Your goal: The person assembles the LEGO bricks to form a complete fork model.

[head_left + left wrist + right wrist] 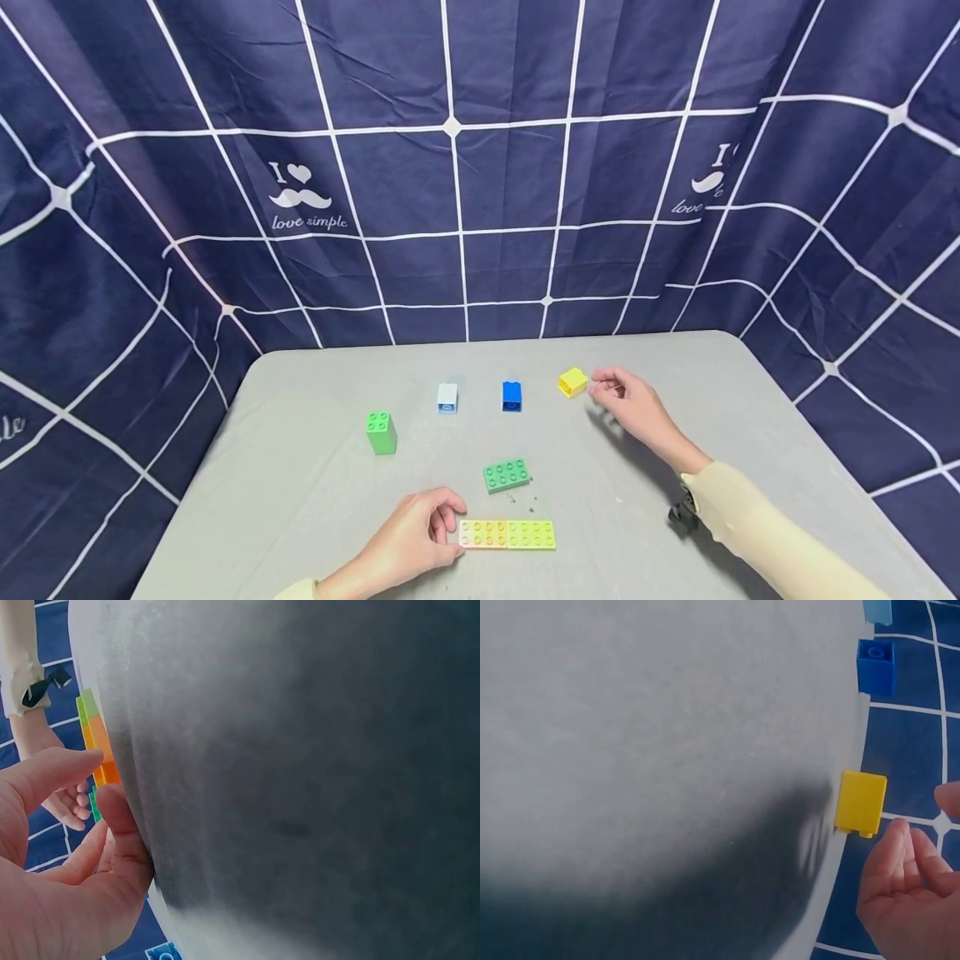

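Note:
At the near side of the table, an orange brick (483, 534) and a lime-green brick (531, 535) lie end to end in a row, studs up. My left hand (420, 529) holds the orange brick's left end, thumb at its near corner and curled index finger at its far corner. In the left wrist view the orange brick (103, 754) shows behind the thumb. Farther back, my right hand (624, 400) hovers just right of a yellow brick (573, 382), fingers loosely bent and nothing in them. That yellow brick (862, 802) stands apart from the fingertips in the right wrist view.
A flat green brick (507, 475) lies behind the row. A tall light-green brick (382, 435) stands at left. Farther back sit a pale blue brick (447, 398) and a dark blue brick (512, 397). A navy curtain (510, 183) surrounds the grey table (300, 500).

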The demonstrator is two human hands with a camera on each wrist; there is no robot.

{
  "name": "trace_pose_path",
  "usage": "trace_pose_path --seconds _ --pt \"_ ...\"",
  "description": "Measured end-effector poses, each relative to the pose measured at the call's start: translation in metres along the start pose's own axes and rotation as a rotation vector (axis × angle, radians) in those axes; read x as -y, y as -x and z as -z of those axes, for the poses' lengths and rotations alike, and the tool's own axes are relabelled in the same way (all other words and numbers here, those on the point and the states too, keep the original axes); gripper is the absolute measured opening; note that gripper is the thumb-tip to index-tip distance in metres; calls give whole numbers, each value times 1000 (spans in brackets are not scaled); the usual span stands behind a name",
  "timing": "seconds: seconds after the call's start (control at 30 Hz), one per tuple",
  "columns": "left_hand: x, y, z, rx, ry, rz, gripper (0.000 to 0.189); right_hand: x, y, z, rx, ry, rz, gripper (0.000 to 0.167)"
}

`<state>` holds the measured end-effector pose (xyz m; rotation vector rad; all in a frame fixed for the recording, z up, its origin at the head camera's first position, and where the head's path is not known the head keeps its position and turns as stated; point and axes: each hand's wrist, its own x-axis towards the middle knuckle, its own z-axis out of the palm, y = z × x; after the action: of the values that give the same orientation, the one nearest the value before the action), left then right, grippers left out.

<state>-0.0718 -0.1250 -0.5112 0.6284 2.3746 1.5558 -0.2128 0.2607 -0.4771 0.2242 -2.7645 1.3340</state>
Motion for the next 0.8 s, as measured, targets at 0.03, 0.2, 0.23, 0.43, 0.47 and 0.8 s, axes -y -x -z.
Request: trace_pose_path --seconds 0.03,0.2,0.23,0.43,0.47,0.8 --pt "0 0 0 2 1 3 39 -1 -2 -1 -3 -3 -1 37" --pt "0 0 1 13 12 16 38 -8 -14 -7 -3 16 -3 39" --pt "0 0 1 15 12 16 37 -9 -16 -9 1 26 -5 42" --pt "-1 0 0 29 9 12 35 -15 -28 -13 38 60 -43 55" --pt "-1 0 0 29 7 11 35 -16 -29 -13 43 64 -49 55" --pt "0 -1 -2 33 25 21 34 -19 -36 -16 69 88 -53 48"
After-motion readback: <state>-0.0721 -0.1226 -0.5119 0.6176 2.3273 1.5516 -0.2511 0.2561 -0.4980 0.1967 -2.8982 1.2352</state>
